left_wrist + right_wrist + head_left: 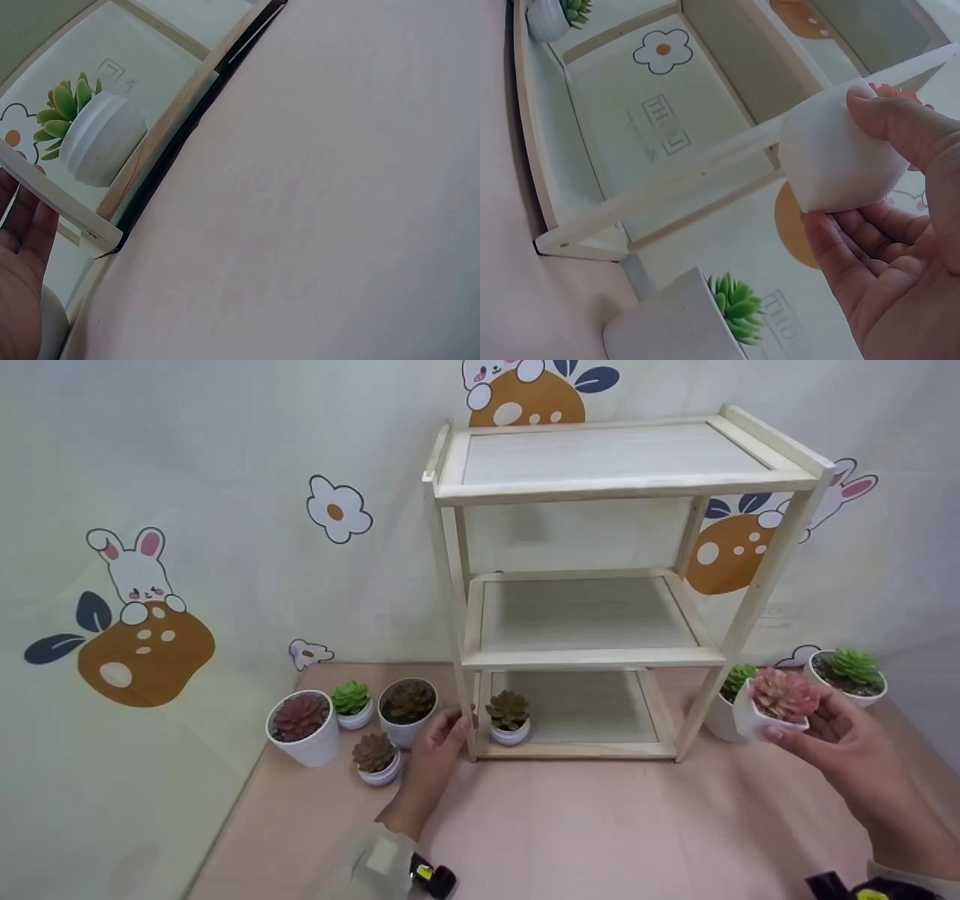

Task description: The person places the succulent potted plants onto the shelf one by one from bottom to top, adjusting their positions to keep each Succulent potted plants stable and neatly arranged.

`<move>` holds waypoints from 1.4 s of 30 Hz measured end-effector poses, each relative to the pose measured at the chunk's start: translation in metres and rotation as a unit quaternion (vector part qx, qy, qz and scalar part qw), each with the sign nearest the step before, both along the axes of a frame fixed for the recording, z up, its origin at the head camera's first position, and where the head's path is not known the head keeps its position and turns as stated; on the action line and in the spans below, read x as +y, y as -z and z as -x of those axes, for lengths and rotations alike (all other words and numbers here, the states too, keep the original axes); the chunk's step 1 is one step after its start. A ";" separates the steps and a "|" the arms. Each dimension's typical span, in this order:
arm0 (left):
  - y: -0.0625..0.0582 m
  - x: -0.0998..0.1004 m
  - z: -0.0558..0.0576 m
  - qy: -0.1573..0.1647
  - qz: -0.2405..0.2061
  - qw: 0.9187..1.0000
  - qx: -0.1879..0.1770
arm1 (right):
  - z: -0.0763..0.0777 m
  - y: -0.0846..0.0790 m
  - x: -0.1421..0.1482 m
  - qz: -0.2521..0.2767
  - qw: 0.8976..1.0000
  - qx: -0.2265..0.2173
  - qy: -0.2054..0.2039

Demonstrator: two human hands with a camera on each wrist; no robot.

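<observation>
My right hand (pixel 862 742) holds a small white angular pot with a pink succulent (pixel 784 695), gripped between thumb and fingers. It is raised to the right of the wooden shelf rack (pixel 577 658). In the right wrist view the white pot (pixel 840 150) is tilted, its plant mostly hidden behind the thumb. My left hand (pixel 439 742) is at the rack's lower left front post, its fingers reaching round behind the post (pixel 56 196) in the left wrist view. Just inside, a small potted brownish-green succulent (pixel 509 718) stands on the bottom shelf's left end.
Left of the rack stand a dark red succulent (pixel 304 727), a small green one (pixel 352 705), and two brown ones (pixel 408 711), all in white pots. To the right are two green potted succulents (pixel 850 675), one partly hidden behind the held pot. A printed wall covering (pixel 247 585) hangs behind.
</observation>
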State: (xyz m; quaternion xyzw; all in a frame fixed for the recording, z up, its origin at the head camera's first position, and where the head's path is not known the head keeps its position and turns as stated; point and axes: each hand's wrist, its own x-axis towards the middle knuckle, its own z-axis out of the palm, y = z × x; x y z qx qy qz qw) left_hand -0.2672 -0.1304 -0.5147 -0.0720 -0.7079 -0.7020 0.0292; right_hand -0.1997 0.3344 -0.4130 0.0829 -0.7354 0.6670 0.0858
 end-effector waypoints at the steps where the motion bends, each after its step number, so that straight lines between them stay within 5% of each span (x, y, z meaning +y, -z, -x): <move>1: 0.000 0.000 0.000 0.000 0.001 1.000 0.000 | 0.000 -0.001 -0.002 -0.006 1.000 -0.005 0.000; 10: 0.000 0.000 0.000 0.002 -0.010 1.000 -0.003 | -0.002 -0.002 -0.014 -0.077 0.997 -0.024 0.020; 21: 0.000 0.000 0.001 0.009 -0.021 1.000 0.015 | -0.005 -0.003 -0.028 -0.072 0.997 -0.016 -0.012; 28: 0.001 0.000 0.002 0.014 -0.029 0.999 0.019 | -0.006 -0.005 -0.034 -0.146 0.989 -0.013 -0.002; 42: 0.001 -0.002 0.000 0.002 0.009 1.000 0.009 | -0.008 -0.005 -0.051 -0.159 0.987 -0.009 -0.012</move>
